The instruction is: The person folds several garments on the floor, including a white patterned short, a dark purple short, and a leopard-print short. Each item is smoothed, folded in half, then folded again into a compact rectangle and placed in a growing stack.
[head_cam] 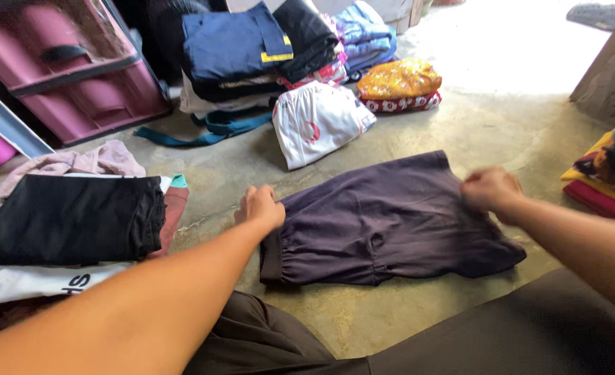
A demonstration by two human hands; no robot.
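Right hand (491,189) motion-blurred, clenched on right edge of dark purple-grey soft cotton shorts (391,222), lying flat mid-frame on rough concrete floor (502,125). Left hand (262,207) grips elastic waistband edge, fingertips hidden. Folded black cloth (71,219) at left edge, partly cut off.

- White folded cloth (36,281) at the floor's (418,132) left edge, under the black folded garment (71,219): a few black printed letters show along its lower edge, partly cut off by the forearm.
- Navy folded garment (231,45) on top of the pile toward the floor's far edge: a short yellow strip (277,57) like a label along its right edge, with a bright stripe.
- No packages, signs or screens show.
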